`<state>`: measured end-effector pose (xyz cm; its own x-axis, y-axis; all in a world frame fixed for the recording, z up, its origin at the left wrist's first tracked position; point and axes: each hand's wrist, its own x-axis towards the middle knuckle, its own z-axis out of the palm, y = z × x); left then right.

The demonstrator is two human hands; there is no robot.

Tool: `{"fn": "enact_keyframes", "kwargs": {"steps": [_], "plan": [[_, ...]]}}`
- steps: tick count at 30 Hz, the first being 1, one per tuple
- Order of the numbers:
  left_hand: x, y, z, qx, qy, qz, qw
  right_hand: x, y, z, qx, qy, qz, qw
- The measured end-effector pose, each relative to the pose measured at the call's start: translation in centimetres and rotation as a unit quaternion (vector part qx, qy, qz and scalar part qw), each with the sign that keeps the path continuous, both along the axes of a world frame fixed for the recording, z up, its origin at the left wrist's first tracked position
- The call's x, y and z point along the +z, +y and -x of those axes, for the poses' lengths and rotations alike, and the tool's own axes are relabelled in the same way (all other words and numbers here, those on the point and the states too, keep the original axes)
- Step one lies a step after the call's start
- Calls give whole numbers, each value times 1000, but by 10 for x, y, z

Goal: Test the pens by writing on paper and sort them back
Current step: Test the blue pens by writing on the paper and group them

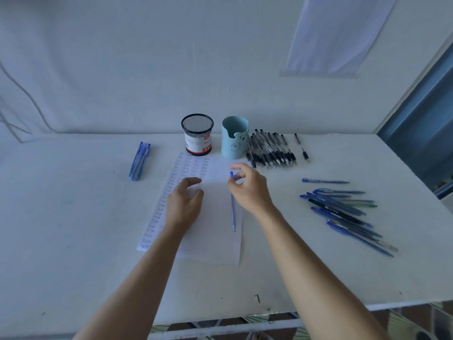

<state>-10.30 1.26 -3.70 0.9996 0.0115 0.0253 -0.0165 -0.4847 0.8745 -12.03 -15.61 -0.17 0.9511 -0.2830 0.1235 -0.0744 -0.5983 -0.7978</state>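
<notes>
Progress looks mid-run; head view is the only one. Sheet of paper (pixel 210 231) carries columns of "Test" down its left part and across its top. Its right and near parts are blank, so there is room for more.

Over the paper's upper right, the right hand (pixel 248 190) pinches a blue pen (pixel 233 212) between thumb and fingertips near its top end. The shaft runs out below the hand toward the person, over the paper. Can't tell if the tip touches the sheet, or if the blue bit at the fingertips is a loose cap.

Over the paper's middle, the left hand (pixel 183 204) hovers with fingers loosely curled and nothing in it. It is blurred, so contact with the sheet is unclear.

Likely sorted already:
- black pens (pixel 269 150) in a row just beyond the paper's far right corner
- a few blue pens (pixel 139 160) well left of the paper

Which group is pass and which is fail can't be read off. Two small pen parts (pixel 305 154) lie right of the black row, farther from the paper.

Likely left to test:
- blue pile (pixel 338 209), loose and mostly blue, well right of the paper
- single pen (pixel 324 180) just beyond that pile

Mesh cup (pixel 197 134) and blue cup (pixel 234 139) stand at the paper's far edge, and neither shows a pen inside. The put-back step seems not begun. Judgement: testing is roughly halfway, and the whole task is under half done.
</notes>
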Motion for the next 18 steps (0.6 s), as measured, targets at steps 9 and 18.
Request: {"fn": "enact_keyframes", "kwargs": {"steps": [9,18], "plan": [[8,24,-12,34,87,309,946,-25,41,-3,1,102,-4,995],[28,18,-3,-37,31,-126,991,-40,13,8,14,48,226,973]]}}
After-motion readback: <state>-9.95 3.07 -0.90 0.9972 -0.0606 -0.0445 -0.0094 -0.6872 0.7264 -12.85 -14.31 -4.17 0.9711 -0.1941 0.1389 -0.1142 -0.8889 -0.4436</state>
